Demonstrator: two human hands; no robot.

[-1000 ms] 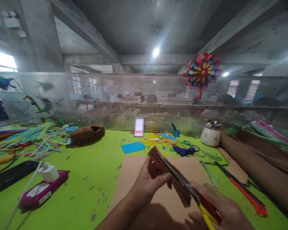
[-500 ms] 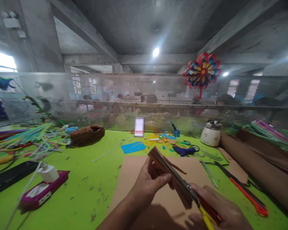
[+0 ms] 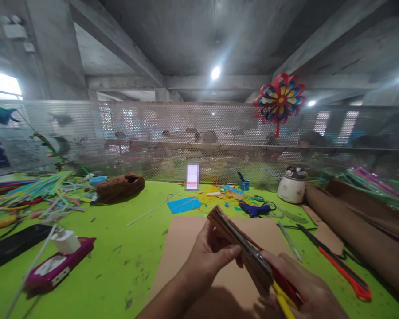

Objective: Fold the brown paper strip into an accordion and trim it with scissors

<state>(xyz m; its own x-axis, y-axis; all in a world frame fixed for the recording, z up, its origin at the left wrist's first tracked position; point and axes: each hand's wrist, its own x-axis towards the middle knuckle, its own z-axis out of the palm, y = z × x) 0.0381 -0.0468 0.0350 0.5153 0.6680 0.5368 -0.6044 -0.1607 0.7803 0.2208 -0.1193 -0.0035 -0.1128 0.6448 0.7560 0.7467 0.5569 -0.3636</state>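
Observation:
My left hand (image 3: pixel 209 257) is closed round a stack of brown paper strips (image 3: pixel 224 237), thumb on top and fingers underneath. The stack slants from upper left to lower right. In my right hand (image 3: pixel 307 283) are scissors (image 3: pixel 282 294) with red and yellow handles. Their blades lie along the upper edge of the stack, and the pivot sits just right of my left thumb. Whether the blades are fully closed cannot be made out. Beneath both hands, a large brown paper sheet (image 3: pixel 182 239) lies flat on the green table (image 3: pixel 119 252).
Right of the sheet lie a red utility knife (image 3: pixel 347 272) and a brown roll (image 3: pixel 349 235). Beyond it are a blue glue gun (image 3: pixel 256 209), blue paper (image 3: pixel 184 204), yellow scraps and a white pot (image 3: pixel 291 186). A purple power strip (image 3: pixel 61 266) stands at left.
The scissor blades have closed further along the stack's edge. The loose strip that stuck out on the right now lies nearer the blades. Both hands have shifted only slightly.

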